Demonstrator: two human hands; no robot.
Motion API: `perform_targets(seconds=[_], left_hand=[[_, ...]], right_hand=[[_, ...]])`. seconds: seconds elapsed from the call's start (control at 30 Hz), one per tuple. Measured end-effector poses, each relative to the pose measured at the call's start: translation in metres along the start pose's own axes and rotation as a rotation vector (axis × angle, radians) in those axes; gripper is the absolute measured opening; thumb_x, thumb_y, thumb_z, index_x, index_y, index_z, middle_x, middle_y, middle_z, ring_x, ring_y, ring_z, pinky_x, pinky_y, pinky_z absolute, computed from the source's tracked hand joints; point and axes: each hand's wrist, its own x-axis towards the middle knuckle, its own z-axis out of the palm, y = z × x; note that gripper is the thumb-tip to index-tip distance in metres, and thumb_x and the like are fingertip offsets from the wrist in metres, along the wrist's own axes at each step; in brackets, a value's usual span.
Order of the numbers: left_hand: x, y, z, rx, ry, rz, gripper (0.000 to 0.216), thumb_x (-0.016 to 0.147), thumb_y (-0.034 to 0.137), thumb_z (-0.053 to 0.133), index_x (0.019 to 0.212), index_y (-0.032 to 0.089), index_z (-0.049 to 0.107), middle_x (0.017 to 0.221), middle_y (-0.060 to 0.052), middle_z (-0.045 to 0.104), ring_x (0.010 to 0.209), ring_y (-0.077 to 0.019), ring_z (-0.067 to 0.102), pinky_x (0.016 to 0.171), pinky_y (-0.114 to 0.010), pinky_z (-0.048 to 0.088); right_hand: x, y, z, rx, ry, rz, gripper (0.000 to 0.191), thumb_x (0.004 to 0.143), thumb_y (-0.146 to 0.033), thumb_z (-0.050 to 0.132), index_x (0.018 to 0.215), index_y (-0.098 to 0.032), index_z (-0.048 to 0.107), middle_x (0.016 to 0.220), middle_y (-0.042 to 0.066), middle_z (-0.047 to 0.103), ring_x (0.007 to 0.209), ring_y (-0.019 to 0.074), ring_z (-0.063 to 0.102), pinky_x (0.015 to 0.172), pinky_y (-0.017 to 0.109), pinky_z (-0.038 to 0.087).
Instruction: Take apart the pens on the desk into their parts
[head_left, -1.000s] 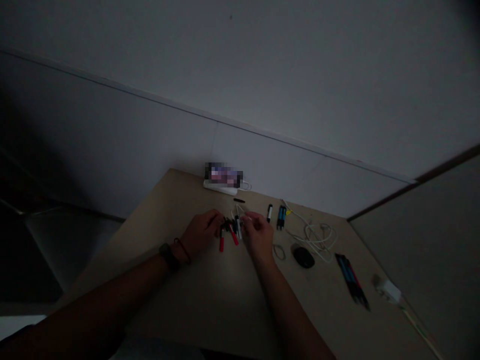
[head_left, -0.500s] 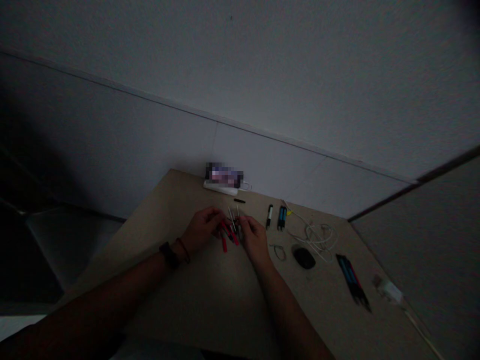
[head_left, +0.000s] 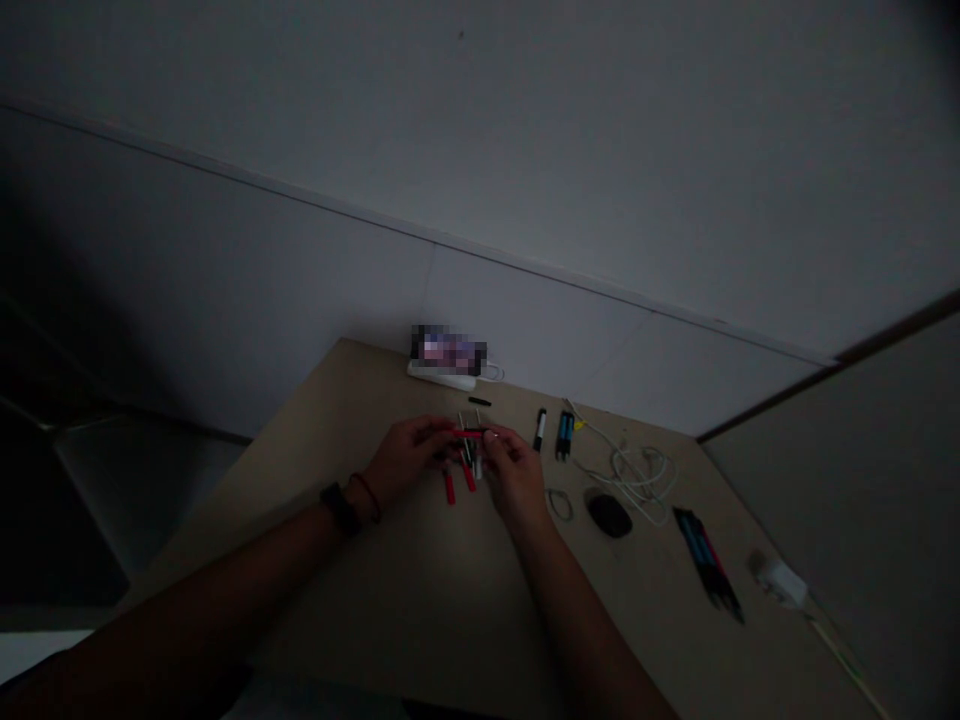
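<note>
A slim red pen point(head_left: 469, 433) with a dark section lies level between my two hands above the desk. My left hand point(head_left: 409, 450) pinches its left end. At the right end, the fingers of my right hand point(head_left: 514, 470) are closed on it. Below the pen, on the desk, are red pen pieces point(head_left: 450, 487) and thin white sticks point(head_left: 462, 418), partly hidden by my fingers. Dark parts among them are too small to make out. A short black piece point(head_left: 480, 402) lies just beyond my hands.
A phone point(head_left: 448, 352) leans on a white block point(head_left: 441, 377) by the wall. Rightward lie a white-and-black pen point(head_left: 540, 430), a blue-and-black bundle point(head_left: 565, 436), a white cable point(head_left: 634, 480), a black mouse point(head_left: 609, 515), a pen pack point(head_left: 707, 563) and a white plug point(head_left: 781, 582).
The red pen, tilted among the pieces before, is now level and higher between both hands. My right hand has turned slightly and grips its right end.
</note>
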Motion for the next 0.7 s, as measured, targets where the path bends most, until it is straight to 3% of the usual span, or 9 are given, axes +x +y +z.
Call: perform_targets(seconds=[0.23, 0.37, 0.57, 0.7], left_hand=[[-0.006, 0.001, 0.001, 0.261, -0.078, 0.069, 0.032, 0.087, 0.034, 0.065, 0.11, 0.014, 0.074, 0.093, -0.008, 0.077, 0.068, -0.0145, 0.069, 0.066, -0.027, 0.056], [-0.006, 0.0, -0.001, 0.359, -0.123, 0.087, 0.032, 0.089, 0.035, 0.061, 0.11, 0.016, 0.075, 0.088, -0.007, 0.077, 0.065, -0.0141, 0.068, 0.064, -0.026, 0.054], [-0.007, -0.001, 0.001, 0.449, -0.144, 0.121, 0.031, 0.088, 0.037, 0.062, 0.105, 0.016, 0.077, 0.08, -0.005, 0.076, 0.065, -0.0155, 0.069, 0.063, -0.025, 0.052], [-0.009, 0.001, 0.002, 0.477, -0.14, 0.125, 0.031, 0.088, 0.037, 0.062, 0.105, 0.017, 0.077, 0.076, -0.004, 0.076, 0.066, -0.0165, 0.069, 0.065, -0.026, 0.052]], right_hand=[[0.0, -0.007, 0.0, 0.056, 0.077, -0.004, 0.04, 0.074, -0.05, 0.078, 0.1, -0.02, 0.071, 0.079, 0.004, 0.072, 0.07, 0.0182, 0.066, 0.058, 0.028, 0.05], [-0.002, -0.012, 0.003, 0.084, 0.121, -0.056, 0.051, 0.073, -0.046, 0.08, 0.114, -0.024, 0.061, 0.084, 0.001, 0.073, 0.065, 0.0164, 0.065, 0.058, 0.028, 0.05], [-0.003, -0.014, 0.001, -0.107, 0.173, -0.176, 0.034, 0.075, -0.048, 0.078, 0.082, -0.019, 0.062, 0.071, 0.001, 0.068, 0.062, 0.0152, 0.061, 0.056, 0.027, 0.047], [-0.003, -0.015, 0.002, -0.108, 0.161, -0.185, 0.036, 0.076, -0.049, 0.077, 0.086, -0.019, 0.061, 0.072, 0.001, 0.068, 0.061, 0.0149, 0.061, 0.055, 0.027, 0.047]])
